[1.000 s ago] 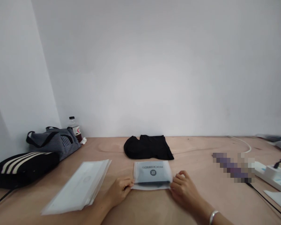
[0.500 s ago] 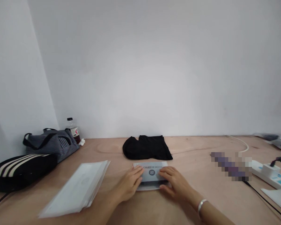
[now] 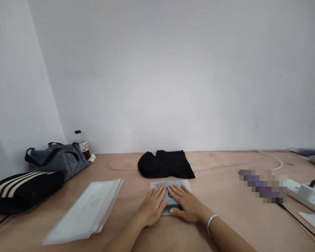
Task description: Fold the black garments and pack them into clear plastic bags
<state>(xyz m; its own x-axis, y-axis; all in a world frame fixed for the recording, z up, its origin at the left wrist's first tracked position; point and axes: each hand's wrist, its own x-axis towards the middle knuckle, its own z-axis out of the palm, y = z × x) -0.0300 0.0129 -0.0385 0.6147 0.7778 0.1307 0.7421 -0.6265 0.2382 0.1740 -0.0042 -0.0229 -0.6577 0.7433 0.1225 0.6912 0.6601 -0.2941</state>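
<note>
A flat grey packet in a clear sleeve (image 3: pixel 169 202) lies on the table near the front middle. On its left part rests my left hand (image 3: pixel 152 205), fingers spread and flat. My right hand (image 3: pixel 185 203), with a silver bracelet at the wrist, lies flat over the right part, fingers apart. The hands are close together and cover much of the printing. Just behind the packet is a folded black cloth item (image 3: pixel 165 164). A stack of translucent white sleeves (image 3: pixel 86 210) sits to the left of my left hand.
At the left are a black bag with white stripes (image 3: pixel 26 190), a striped bag (image 3: pixel 57 159), a bottle (image 3: pixel 83 145) and a crumpled tissue (image 3: pixel 92 158). A blurred-out object (image 3: pixel 262 186), a white power strip (image 3: pixel 299 196) and cables occupy the right side. A wall stands behind the table.
Both hands have moved inward over the packet, closer to each other and slightly forward, covering more of its printed face. The view has shifted slightly.
</note>
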